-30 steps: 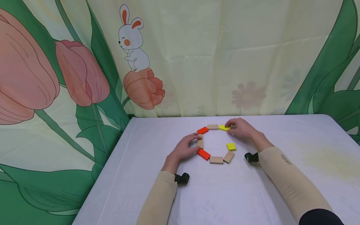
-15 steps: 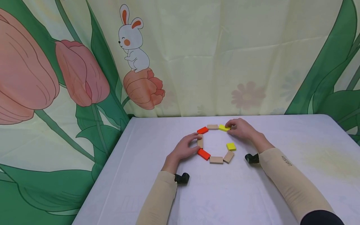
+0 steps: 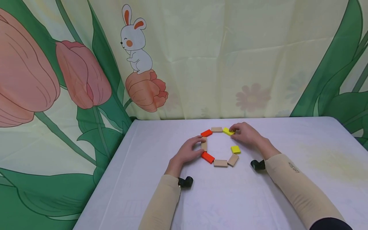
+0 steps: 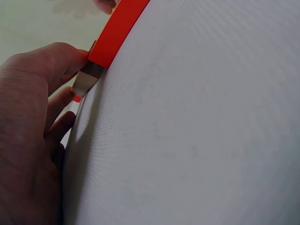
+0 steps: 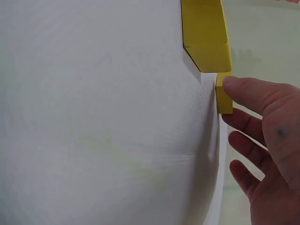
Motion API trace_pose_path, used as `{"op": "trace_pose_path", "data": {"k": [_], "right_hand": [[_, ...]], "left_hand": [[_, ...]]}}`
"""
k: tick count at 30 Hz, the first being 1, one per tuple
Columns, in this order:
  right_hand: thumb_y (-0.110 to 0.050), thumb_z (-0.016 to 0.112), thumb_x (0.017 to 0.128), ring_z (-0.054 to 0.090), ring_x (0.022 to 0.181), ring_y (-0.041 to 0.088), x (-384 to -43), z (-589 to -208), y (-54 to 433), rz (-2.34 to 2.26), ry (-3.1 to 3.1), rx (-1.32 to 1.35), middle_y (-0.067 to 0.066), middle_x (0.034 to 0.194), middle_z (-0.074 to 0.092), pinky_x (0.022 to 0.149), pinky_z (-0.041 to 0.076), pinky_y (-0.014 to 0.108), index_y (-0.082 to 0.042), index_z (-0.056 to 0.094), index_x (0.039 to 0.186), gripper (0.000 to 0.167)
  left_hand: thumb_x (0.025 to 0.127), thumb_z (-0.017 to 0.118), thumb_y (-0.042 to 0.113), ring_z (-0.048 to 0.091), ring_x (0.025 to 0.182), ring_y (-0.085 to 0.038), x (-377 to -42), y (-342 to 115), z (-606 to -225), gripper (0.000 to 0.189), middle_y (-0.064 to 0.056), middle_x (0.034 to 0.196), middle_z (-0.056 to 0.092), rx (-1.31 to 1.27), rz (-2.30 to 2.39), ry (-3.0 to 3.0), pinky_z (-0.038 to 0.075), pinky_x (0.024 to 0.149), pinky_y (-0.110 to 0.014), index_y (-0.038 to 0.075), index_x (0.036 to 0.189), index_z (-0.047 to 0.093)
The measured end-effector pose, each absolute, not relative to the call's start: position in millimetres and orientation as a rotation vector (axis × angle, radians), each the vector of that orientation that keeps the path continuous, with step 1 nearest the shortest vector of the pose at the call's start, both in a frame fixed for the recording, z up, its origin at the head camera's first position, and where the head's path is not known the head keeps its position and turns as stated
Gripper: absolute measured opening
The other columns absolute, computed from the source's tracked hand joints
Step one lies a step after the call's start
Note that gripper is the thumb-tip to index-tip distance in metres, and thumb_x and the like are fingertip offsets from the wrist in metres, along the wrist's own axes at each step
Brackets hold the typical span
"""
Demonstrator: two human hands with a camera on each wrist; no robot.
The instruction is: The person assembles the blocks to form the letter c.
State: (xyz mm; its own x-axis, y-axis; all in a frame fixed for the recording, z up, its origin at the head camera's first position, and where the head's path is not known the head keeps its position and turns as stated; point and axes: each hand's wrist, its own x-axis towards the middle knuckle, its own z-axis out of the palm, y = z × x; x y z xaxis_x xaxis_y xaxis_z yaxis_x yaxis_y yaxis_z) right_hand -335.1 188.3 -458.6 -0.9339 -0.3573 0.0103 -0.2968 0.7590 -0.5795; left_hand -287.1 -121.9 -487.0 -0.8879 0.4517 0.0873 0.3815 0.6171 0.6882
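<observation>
Small rectangular blocks lie in a ring on the white-covered table. My left hand (image 3: 188,150) spans the plain wooden block (image 3: 203,146) on the ring's left side, thumb at its near end and fingers at its far end. The thumb also sits right by a red block (image 4: 119,35). At the ring's far right, my right hand (image 3: 245,132) pinches a yellow block (image 3: 227,131) between thumb and fingers, its outer end partly covered. A second yellow block (image 3: 235,149) lies nearer, with a gap between the two.
A red block (image 3: 206,133) and a wooden block (image 3: 217,130) form the far side of the ring. Two wooden blocks, one flat across (image 3: 220,163) and one slanted (image 3: 233,160), make up the near side. A printed curtain (image 3: 195,64) hangs behind the table.
My right hand has shifted slightly nearer, and the yellow block in it has turned so its right end points more toward me. The left hand stays in place.
</observation>
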Motion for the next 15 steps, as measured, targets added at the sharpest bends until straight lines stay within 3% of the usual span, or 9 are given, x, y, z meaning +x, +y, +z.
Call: {"op": "trace_pose_path", "data": {"k": [15], "right_hand": [[-0.01, 0.072, 0.092, 0.054, 0.107, 0.035, -330.2, -458.0, 189.3, -0.925, 2.856, -0.538, 0.013, 0.112, 0.065, 0.099, 0.045, 0.056, -0.003, 0.068, 0.122, 0.031]], "left_hand": [[0.095, 0.065, 0.023, 0.038, 0.143, -0.023, -289.0, -122.7, -488.4, 0.042, -0.002, 0.153, 0.047, 0.751, 1.115, 2.752, 0.03, 0.117, -0.042, 0.016, 0.137, 0.063]]}}
